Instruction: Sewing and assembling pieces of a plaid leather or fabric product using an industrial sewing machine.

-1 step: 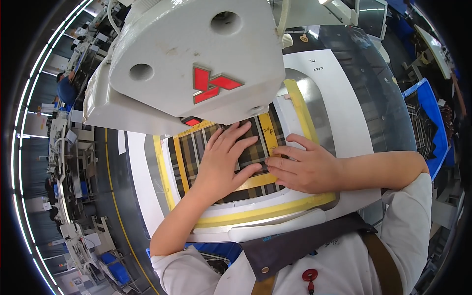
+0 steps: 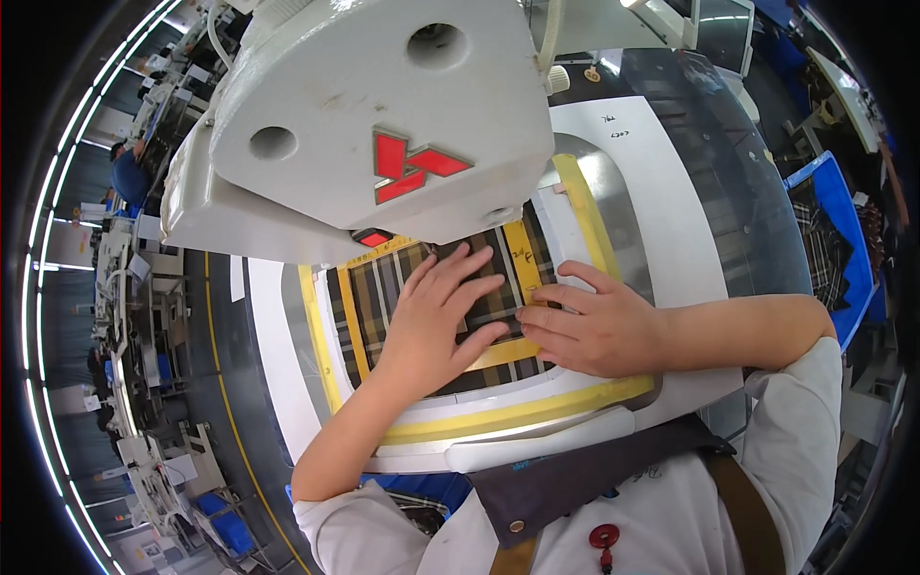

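Observation:
My left hand lies on a dark plaid fabric, its fingers stretched out and spread. A yellow frame borders the fabric, with black marks on its right strip. My right hand rests at this frame's right side, fingers extended and apart, their tips near the lower right corner. Neither hand grips anything. Just beyond my left fingertips looms the white head of a sewing machine, which hides the far part of the fabric. A white surround edged with yellow strips encloses the frame.
White sheets cover parts of the dark table. To the right stands a blue bin with plaid pieces inside. Another blue container shows below the table's near edge. Far left, a person sits among workstations.
My left fingers have shifted very slightly towards me over the fabric. My right hand stays where it was.

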Tool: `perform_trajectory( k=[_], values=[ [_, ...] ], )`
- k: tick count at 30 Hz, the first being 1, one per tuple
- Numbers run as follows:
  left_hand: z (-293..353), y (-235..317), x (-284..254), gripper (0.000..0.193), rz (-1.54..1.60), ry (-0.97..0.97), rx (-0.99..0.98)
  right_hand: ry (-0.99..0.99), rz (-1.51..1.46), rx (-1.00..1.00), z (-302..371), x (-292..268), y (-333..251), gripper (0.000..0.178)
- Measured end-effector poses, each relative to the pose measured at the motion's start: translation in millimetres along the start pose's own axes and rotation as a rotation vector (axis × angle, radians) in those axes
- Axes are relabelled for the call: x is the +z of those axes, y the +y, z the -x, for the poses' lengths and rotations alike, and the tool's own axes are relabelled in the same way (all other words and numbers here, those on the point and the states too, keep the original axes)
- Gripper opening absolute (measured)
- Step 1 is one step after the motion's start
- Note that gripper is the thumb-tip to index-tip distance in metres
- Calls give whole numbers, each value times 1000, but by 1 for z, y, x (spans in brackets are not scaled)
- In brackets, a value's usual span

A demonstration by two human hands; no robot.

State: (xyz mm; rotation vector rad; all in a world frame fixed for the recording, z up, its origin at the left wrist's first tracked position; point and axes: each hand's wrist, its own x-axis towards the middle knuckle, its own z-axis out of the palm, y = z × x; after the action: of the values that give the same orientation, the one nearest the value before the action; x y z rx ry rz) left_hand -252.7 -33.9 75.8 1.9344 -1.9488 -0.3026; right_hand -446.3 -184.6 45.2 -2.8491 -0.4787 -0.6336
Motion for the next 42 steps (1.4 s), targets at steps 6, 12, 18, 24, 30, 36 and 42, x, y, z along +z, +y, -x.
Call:
perform_trajectory(
  k=[6, 12, 18, 24, 30, 36, 42],
  values=[
    [29, 20, -4, 36, 17, -126, 65, 33, 3, 27, -4, 0, 1, 22],
    [33, 14, -2, 39, 18, -87, 76, -5, -50, 56, -10, -1, 3, 32],
    [34, 10, -5, 41, 23, -73, 69, -33, -75, 52, -17, 1, 6, 32],
    [29, -1, -8, 40, 5, -64, 45, 68, -95, 46, -28, 11, 17, 22],
    [22, -12, -12, 39, -26, -33, 35, 100, -146, 54, -37, 16, 31, 20],
    [19, -34, -18, 40, -60, 6, 39, 131, -96, 122, -57, 21, 46, 13],
    [16, -55, -15, 39, -147, 100, 34, 155, -41, 148, -71, 28, 58, 10]
  ],
)
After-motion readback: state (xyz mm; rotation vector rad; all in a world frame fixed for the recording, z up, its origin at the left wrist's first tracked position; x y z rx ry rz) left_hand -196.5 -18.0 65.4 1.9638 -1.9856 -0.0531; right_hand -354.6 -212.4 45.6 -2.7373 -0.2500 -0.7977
